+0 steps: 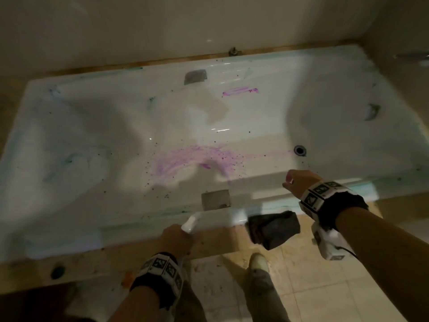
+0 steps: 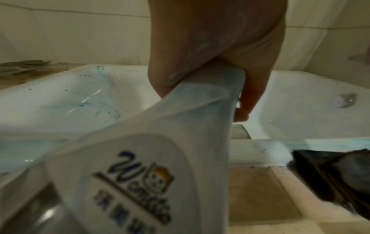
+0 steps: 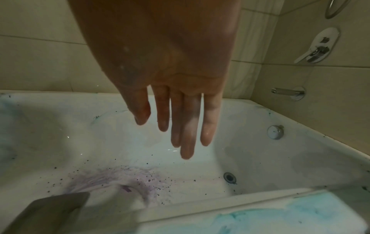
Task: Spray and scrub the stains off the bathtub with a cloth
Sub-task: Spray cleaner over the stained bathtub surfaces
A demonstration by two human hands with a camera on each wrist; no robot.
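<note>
Spraying looks to be the step: left hand (image 1: 174, 238) grips the bottle (image 2: 140, 158) at the tub (image 1: 69, 233) rim; right hand (image 3: 170, 79) hangs empty, fingers (image 3: 188, 126) straight and together. Next, aim at the purple stain (image 1: 185, 161), beyond the cloth (image 1: 274, 231).

White bathtub (image 1: 97, 126) with purple stains (image 1: 185, 161), dark cloth (image 1: 274, 228) on rim, white spray bottle (image 1: 190, 223) held

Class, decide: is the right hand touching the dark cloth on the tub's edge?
Apart. The head view shows the right hand raised over the tub, with bare white rim between it and the dark cloth.
</note>
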